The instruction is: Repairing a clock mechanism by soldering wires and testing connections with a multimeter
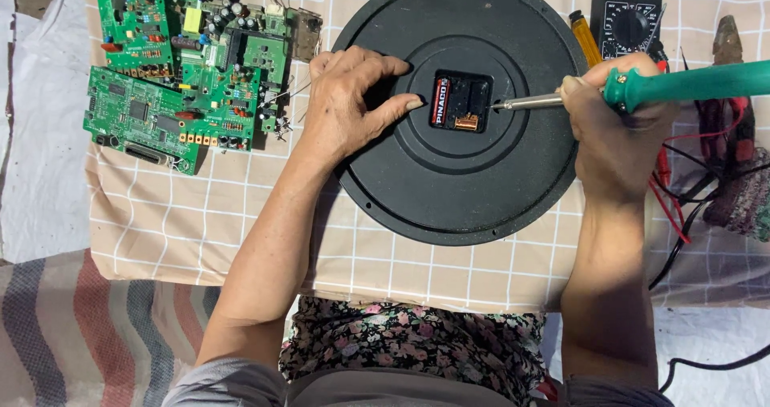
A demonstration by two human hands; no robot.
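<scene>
Head view: our left hand (349, 102) presses flat and open on the round black clock back (461, 186) to steady it on the table (241, 230). Our right hand (613, 114) grips the green-handled soldering iron (682, 82), tip at the central movement (461, 101). Green circuit boards (180, 70) lie left.

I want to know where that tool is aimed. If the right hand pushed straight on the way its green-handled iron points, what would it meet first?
Probably the small black clock movement at the centre of the round black clock back. The right hand aims the soldering iron leftward, its tip at the movement's right edge; whether they touch is unclear.
</scene>
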